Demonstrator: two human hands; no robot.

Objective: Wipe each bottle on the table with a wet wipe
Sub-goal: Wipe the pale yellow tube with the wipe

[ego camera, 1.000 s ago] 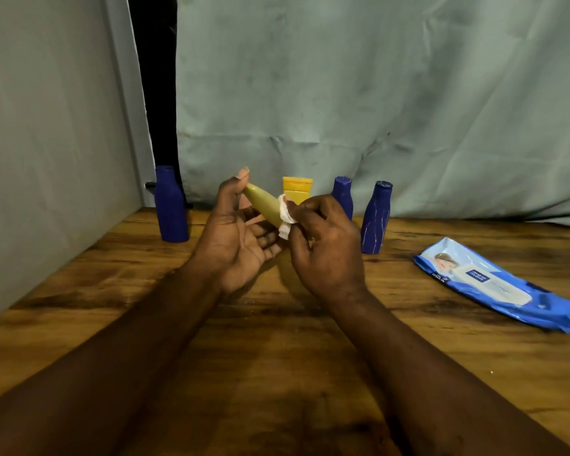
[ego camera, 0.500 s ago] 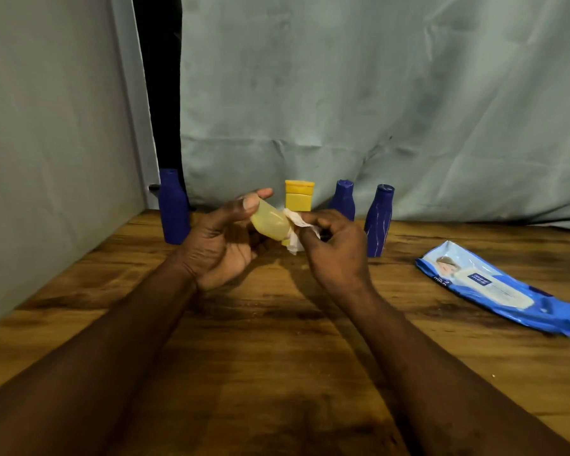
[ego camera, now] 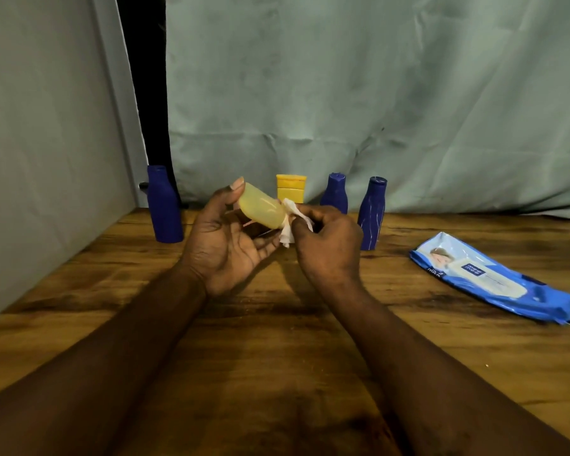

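At the far left a tall dark blue plastic bottle stands upright near the back of the brown wooden table, close to the plain grey side wall. To its right the left hand is raised above the table with the palm turned up. It holds a small pale yellow translucent bottle clear of the wood and tilted, thumb tip at the bottle's upper end and curled fingers beneath it. Behind, a yellow flip-cap bottle stands upright at the back. A crumpled white wet wipe is bunched against the lower, right end of the pale bottle, pinched there by the curled fingers and thumb of the right hand. Just past that hand a second dark blue bottle stands upright, its base hidden, and beside it a third dark blue bottle with pale streaks. Well apart on the right lies a flat blue wet-wipe pack with a pale label. A wrinkled grey-green cloth backdrop hangs behind the table.
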